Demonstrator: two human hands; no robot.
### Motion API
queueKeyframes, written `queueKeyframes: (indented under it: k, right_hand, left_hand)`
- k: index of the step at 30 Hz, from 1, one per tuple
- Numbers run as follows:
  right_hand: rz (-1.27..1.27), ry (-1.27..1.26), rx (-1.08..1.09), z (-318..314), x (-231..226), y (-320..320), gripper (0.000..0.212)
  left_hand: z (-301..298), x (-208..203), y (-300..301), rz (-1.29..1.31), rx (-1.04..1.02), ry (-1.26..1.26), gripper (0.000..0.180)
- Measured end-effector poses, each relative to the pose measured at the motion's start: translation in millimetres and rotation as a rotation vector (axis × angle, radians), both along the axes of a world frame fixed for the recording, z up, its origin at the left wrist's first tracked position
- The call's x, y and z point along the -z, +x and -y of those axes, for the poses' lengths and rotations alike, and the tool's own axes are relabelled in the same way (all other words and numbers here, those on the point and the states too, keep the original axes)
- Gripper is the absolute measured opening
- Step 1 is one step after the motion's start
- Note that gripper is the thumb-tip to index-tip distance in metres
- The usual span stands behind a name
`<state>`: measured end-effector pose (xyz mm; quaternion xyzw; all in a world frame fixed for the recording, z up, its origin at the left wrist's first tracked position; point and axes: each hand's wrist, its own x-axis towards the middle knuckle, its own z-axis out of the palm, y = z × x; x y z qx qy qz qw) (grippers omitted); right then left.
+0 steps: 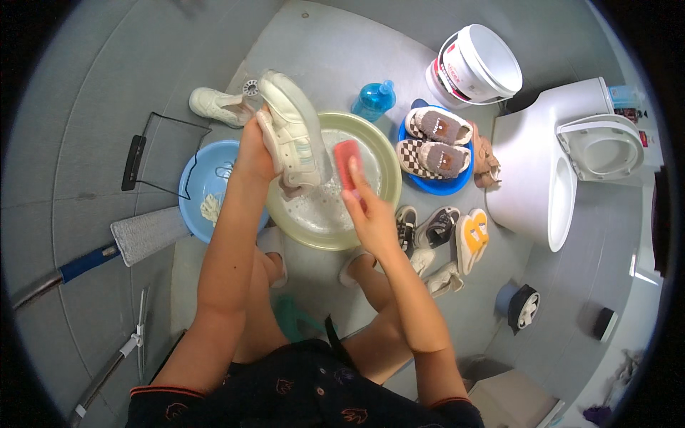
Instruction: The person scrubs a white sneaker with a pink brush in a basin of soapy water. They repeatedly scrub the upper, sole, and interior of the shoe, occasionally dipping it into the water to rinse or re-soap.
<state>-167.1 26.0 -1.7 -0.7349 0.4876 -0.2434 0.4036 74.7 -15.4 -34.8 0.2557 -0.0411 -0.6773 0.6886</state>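
A white sneaker [296,139] is gripped by my left hand [257,150], held tilted over the left part of a pale green basin [392,153]. Soapy water with bubbles lies in the basin. My right hand [371,217] is closed around a pinkish-red scrub brush [347,160], above the basin's right side and apart from the sneaker. The brush's underside is hidden. Another white sneaker [214,105] lies on the floor at the far left. White laces [210,207] rest in a light blue basin [191,187], partly hidden by my left forearm.
A blue bottle [373,102] stands behind the basin. On the right are a blue basin [435,191] with checkered shoes [432,158], a white bucket [464,68], several pairs of footwear and a toilet [531,153]. A flat mop [153,235] leans on the left wall.
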Motion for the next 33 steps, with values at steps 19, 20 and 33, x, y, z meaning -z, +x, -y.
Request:
queueKeyframes:
  k: [19,20,33]
  right_hand:
    - [0.212,-0.042,0.037,6.3,-6.6,26.0,0.058]
    - [0.211,-0.016,0.035,5.9,-0.8,23.2,0.058]
    - [0.319,0.225,0.089,12.4,-17.1,27.8,0.054]
  left_hand:
    - [-14.7,-5.9,-40.9,-0.183,0.036,-0.002,0.034]
    - [-13.3,-6.3,-36.8,-0.195,0.028,-0.021,0.034]
    - [-19.9,-6.4,-55.0,0.299,-0.049,-0.190,0.035]
